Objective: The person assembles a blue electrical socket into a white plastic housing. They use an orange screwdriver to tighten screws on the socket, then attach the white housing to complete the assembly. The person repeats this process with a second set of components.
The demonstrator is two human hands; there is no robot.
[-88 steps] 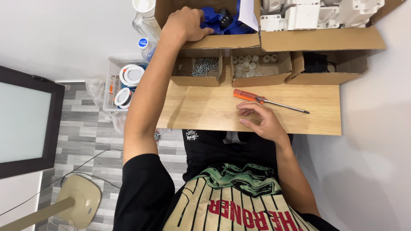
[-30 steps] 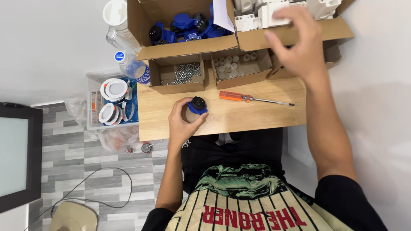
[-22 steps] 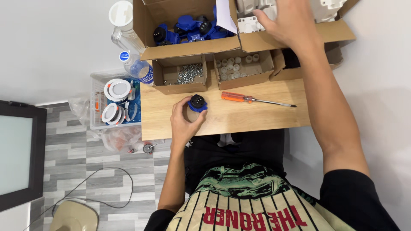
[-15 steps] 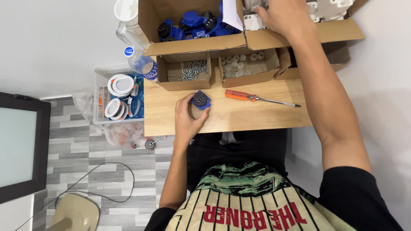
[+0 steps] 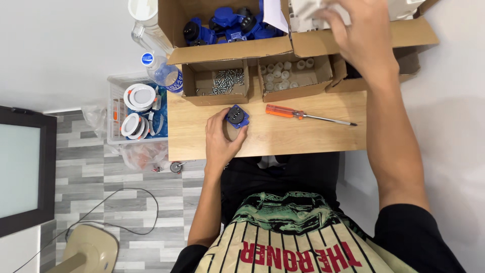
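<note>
My left hand (image 5: pixel 222 139) grips a blue socket part (image 5: pixel 236 116) with a black round centre, holding it on the wooden table (image 5: pixel 303 136). My right hand (image 5: pixel 361 38) reaches far up into a cardboard box of white plastic parts (image 5: pixel 308 12), fingers curled over one of them; whether it has hold of a piece is hidden. An orange-handled screwdriver (image 5: pixel 303 114) lies on the table between the two hands. A box of several blue socket parts (image 5: pixel 225 25) stands at the back left.
Small open boxes hold screws (image 5: pixel 225 81) and white caps (image 5: pixel 285 76). A clear bottle (image 5: pixel 161 71) and a plastic crate of round white lamps (image 5: pixel 139 108) sit left of the table. A dark screen (image 5: pixel 22 172), a cable and a beige stand (image 5: pixel 86 250) are on the floor.
My left hand brought a blue socket part from the back box down onto the table. My right hand left the table edge and reached up into the box of white parts.
</note>
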